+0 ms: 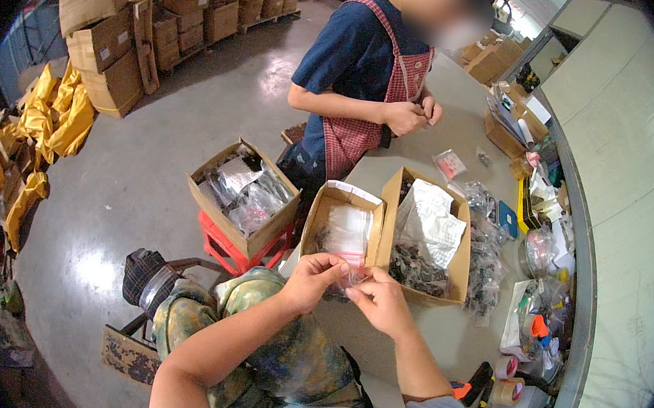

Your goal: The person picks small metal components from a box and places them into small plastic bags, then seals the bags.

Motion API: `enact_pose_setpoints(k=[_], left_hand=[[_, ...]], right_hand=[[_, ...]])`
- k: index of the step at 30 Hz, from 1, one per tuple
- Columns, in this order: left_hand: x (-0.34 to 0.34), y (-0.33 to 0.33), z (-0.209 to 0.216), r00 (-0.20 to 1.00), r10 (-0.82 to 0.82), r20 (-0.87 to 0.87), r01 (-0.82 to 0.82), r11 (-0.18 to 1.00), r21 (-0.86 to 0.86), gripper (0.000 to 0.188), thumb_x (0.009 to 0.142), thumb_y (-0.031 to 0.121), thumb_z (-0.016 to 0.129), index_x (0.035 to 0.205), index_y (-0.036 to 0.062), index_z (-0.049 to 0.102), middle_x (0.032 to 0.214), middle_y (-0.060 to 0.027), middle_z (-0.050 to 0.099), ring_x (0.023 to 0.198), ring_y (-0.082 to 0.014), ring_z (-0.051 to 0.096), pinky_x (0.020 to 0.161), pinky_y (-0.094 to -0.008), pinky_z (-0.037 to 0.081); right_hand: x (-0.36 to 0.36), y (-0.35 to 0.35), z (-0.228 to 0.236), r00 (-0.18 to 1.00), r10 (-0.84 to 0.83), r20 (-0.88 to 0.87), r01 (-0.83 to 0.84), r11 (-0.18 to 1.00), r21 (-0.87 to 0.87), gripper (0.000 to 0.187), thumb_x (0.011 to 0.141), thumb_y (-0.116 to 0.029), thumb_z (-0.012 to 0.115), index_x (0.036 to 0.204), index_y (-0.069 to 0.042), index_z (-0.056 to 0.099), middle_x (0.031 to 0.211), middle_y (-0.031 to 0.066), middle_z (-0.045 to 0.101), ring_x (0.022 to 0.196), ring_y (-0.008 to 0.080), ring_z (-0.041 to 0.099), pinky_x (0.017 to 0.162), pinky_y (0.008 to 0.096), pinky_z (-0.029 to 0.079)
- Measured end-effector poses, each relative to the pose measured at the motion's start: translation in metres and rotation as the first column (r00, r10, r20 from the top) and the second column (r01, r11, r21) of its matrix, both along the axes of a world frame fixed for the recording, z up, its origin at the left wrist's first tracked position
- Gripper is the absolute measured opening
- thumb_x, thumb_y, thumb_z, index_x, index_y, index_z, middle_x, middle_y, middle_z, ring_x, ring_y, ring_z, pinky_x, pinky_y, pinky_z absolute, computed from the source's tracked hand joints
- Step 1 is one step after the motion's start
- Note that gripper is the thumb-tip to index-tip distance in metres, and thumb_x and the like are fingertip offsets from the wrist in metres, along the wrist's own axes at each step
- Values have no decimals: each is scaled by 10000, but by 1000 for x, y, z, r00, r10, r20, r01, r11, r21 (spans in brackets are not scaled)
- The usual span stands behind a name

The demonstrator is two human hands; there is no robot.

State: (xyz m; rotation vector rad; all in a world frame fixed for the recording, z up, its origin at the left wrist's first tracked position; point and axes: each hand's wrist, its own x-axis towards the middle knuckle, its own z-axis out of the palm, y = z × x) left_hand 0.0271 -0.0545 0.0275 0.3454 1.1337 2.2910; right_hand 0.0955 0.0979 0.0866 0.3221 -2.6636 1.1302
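A small clear plastic bag [350, 275] is stretched between my two hands, just in front of the cardboard boxes. My left hand [313, 283] pinches one side of it, thumb against forefinger. On the other side my right hand [381, 300] grips it, fingers curled. What the bag holds is too small to make out. Right beyond my hands stands a shallow cardboard box [316, 209] with a stack of flat clear bags [346, 233] edged in red. A larger box [458, 276] beside it holds dark small parts [415, 270] and a crumpled white sheet [430, 222].
An open box [206, 192] of packed plastic bags sits on a red stool [227, 256] at left. Across the table a co-worker in a checked apron [345, 143] has both hands together. Bagged dark parts [484, 270], tape rolls [507, 391] and clutter line the right side.
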Motion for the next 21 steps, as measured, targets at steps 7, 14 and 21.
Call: enact_pose_setpoints(k=[7, 14, 21], left_hand=[[0, 0, 5, 999, -18, -50, 15, 998, -65, 96, 893, 122, 606, 853, 41, 637, 781, 18, 581, 679, -58, 520, 613, -216, 421], [-1, 1, -7, 946, -45, -322, -34, 971, -236, 132, 893, 129, 606, 864, 6, 644, 861, -18, 570, 800, -105, 544, 746, -249, 438], [1, 3, -7, 938, -10, -348, -89, 959, -269, 116, 875, 115, 623, 863, 2, 650, 847, -32, 575, 795, -114, 548, 726, -249, 445]], right_hand=[[3, 6, -9, 976, -218, 12, 215, 949, -231, 192, 700, 6, 747, 698, 13, 556, 720, 62, 573, 634, 114, 544, 572, 246, 445], [-2, -3, -3, 989, -125, 83, 136, 980, -146, 116, 774, -10, 662, 821, 6, 557, 757, 62, 556, 636, 108, 521, 562, 249, 430], [-2, -8, -4, 979, -160, -128, 158, 987, -23, 120, 742, -4, 647, 827, 7, 564, 792, 128, 579, 718, 264, 570, 650, 337, 467]])
